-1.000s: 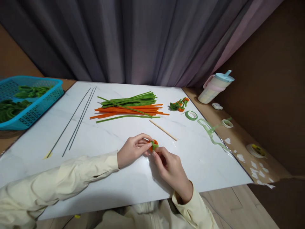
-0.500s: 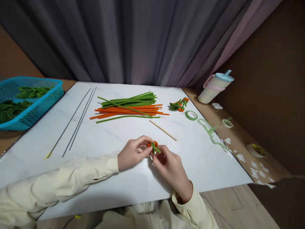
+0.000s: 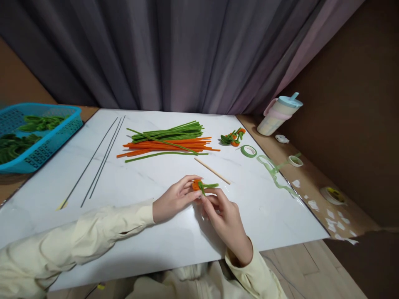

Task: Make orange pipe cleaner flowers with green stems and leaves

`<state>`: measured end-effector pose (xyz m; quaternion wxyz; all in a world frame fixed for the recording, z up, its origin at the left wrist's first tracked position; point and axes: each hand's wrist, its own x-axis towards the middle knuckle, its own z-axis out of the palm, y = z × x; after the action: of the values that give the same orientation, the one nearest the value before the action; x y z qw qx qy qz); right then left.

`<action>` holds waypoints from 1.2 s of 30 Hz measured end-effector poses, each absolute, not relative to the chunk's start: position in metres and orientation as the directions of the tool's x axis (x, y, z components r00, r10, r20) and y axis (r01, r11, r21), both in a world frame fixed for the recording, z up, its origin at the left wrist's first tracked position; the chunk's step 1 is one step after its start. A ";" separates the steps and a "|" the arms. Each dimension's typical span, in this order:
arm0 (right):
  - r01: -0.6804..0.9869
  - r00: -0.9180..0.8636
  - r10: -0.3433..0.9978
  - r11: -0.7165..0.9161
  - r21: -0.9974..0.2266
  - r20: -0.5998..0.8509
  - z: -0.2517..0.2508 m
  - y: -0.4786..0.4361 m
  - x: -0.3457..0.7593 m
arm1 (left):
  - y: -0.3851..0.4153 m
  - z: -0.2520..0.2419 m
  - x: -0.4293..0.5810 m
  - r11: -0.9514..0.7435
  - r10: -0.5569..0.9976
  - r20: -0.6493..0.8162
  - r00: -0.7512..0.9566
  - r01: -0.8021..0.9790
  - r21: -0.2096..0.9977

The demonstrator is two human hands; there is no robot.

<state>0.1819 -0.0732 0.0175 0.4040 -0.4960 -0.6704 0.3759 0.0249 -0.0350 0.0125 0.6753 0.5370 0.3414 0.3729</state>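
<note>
By the left hand (image 3: 173, 201) an orange flower (image 3: 196, 185) is pinched on the near side of the wooden stick (image 3: 212, 171), its green stem (image 3: 211, 185) met by the right hand (image 3: 227, 220), whose grip cannot be told, while orange strips (image 3: 174, 145) and green strips (image 3: 177, 132) are laid beyond that stick.

Closed off at the back by a dark grey curtain (image 3: 165, 54), falling in deep upright folds behind the worktop (image 3: 268, 224), with a pinkish-purple strip (image 3: 314, 45) slanting down at the right edge. Bounded on the right by a plain brown wall (image 3: 361, 112), deep in shadow, and at the far left by a smaller patch of warmer brown (image 3: 21, 74). Glossy white with faint grey marbling across the worktop, brown along both sides. Floored below in pale planks (image 3: 305, 261) with thin dark seams. Lit brightest over the white, with soft glare, and dim toward the upper corners.
</note>
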 end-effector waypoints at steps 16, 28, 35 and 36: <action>0.469 -0.627 0.626 0.779 -0.416 0.464 0.054 -0.042 0.226 | -0.028 0.018 0.019 0.330 0.699 -0.183 0.691 -0.084 0.940; 0.270 -0.866 0.240 0.963 0.007 0.439 0.054 -0.026 0.219 | -0.022 0.016 0.016 0.440 0.624 -0.241 0.743 -0.079 0.894; 0.239 -0.884 0.154 0.960 0.143 0.440 0.054 -0.029 0.212 | -0.024 0.014 0.017 0.450 0.611 -0.263 0.747 -0.054 0.891; 0.244 -0.885 0.157 0.958 0.149 0.439 0.055 -0.030 0.211 | -0.025 0.014 0.018 0.439 0.614 -0.256 0.746 -0.053 0.897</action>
<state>0.2107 -0.0296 0.0552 0.2164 -0.1037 -0.9655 -0.1007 0.0176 -0.0248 0.0141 0.7977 0.4867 0.2882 0.2091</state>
